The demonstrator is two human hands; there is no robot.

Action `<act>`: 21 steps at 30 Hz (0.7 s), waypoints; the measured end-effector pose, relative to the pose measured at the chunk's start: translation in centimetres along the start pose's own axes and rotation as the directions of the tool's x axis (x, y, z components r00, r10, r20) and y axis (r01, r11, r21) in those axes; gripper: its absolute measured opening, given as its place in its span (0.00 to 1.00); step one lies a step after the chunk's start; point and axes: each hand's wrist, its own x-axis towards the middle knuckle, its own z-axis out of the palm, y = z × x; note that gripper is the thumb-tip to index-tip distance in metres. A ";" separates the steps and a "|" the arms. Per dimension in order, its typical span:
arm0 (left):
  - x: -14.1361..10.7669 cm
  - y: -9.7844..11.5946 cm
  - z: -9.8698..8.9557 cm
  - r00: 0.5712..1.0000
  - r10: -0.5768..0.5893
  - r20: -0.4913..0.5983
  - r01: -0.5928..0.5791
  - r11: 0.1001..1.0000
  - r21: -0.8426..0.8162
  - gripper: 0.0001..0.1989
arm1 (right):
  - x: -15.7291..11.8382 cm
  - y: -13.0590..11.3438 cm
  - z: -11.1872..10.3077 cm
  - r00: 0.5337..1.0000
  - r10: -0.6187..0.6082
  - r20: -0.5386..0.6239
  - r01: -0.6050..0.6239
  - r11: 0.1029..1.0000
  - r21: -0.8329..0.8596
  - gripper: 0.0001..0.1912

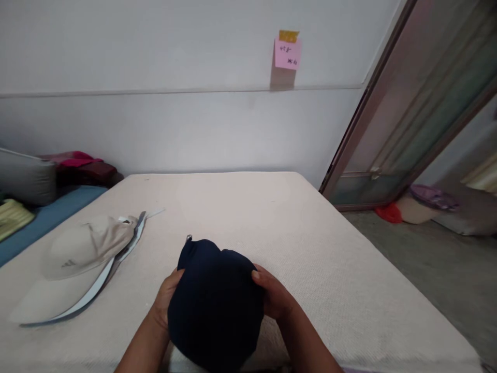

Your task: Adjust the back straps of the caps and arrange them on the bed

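A dark navy cap (pixel 217 305) is held up at the near edge of the table, between my two hands. My left hand (pixel 169 295) grips its left side, the fingers mostly hidden behind the cloth. On the other side my right hand (pixel 274 292) pinches the rim, thumb on top. A small metal buckle (pixel 189 238) sticks up at the cap's upper left corner. To the left lies a beige cap (pixel 83 248) with a small dark logo, resting on at least one other cap whose pale blue and dark brim edges (pixel 93 295) show beneath.
The table (pixel 233 202) has a cream textured cover and stands against a white wall (pixel 174 129). A pink note (pixel 288 54) is taped there. Beyond the left edge are a grey cushion (pixel 27 176) and folded cloths. A glass sliding door (pixel 373 129) and a bin (pixel 421 207) are at right.
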 end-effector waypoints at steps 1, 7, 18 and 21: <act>-0.2 -0.1 0.6 1.000 0.018 -0.010 -0.017 0.999 0.029 0.02 | -0.1 0.1 0.1 1.000 0.007 0.010 -0.007 1.000 0.010 0.23; 0.5 -1.3 3.4 0.996 0.050 -0.072 -0.040 0.989 0.141 0.06 | -0.4 1.1 2.1 1.000 -0.026 0.016 0.023 0.981 0.195 0.19; 0.5 0.4 2.7 0.988 -0.155 0.003 0.155 0.988 -0.024 0.25 | -0.5 1.6 1.6 0.986 -0.070 -0.151 0.118 0.934 0.336 0.11; 0.2 1.4 2.3 0.992 -0.089 -0.095 0.084 0.995 -0.058 0.16 | 0.3 1.7 0.9 0.966 -0.076 -0.245 0.151 0.941 0.303 0.13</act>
